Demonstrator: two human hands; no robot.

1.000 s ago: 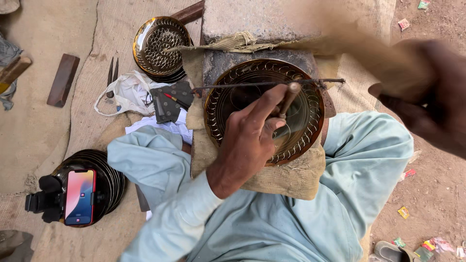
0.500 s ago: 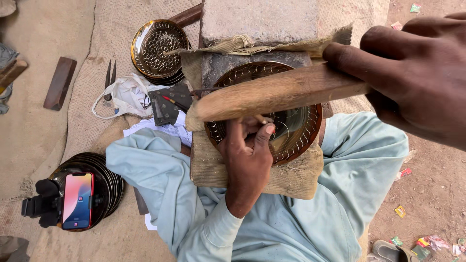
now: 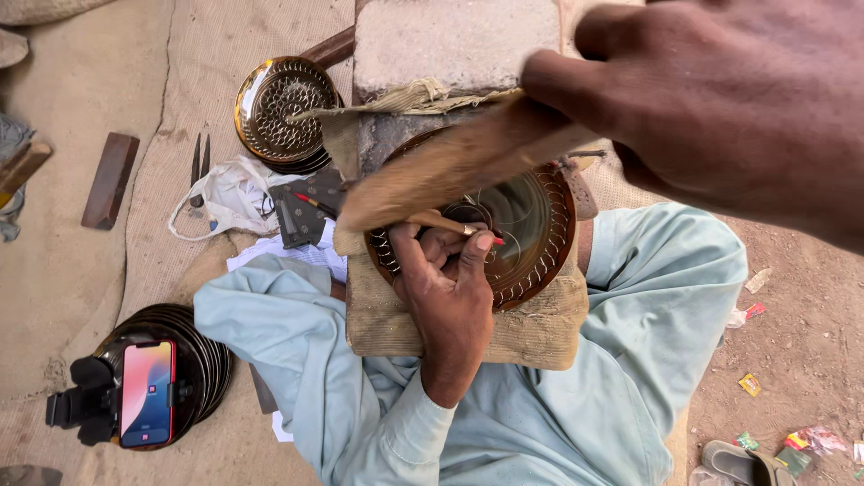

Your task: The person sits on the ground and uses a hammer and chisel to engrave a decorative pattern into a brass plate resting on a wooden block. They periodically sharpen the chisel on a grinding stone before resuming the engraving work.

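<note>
Left hand: my left hand (image 3: 447, 286) rests on the engraved brass plate (image 3: 531, 236), fingers pinched together on a thin chisel (image 3: 454, 225), its tip set on the metal.
Right hand: my right hand (image 3: 720, 99) is raised close to the camera, closed around a wooden mallet (image 3: 450, 166) slanting above the plate.
Plate: it lies on a cloth pad (image 3: 468, 328) across my lap, against a stone block (image 3: 454, 40).
Nearby: a second brass plate (image 3: 283, 108) lies on the ground left of the block; a phone (image 3: 147, 393) stands by a stack of dark plates (image 3: 202, 346).
</note>
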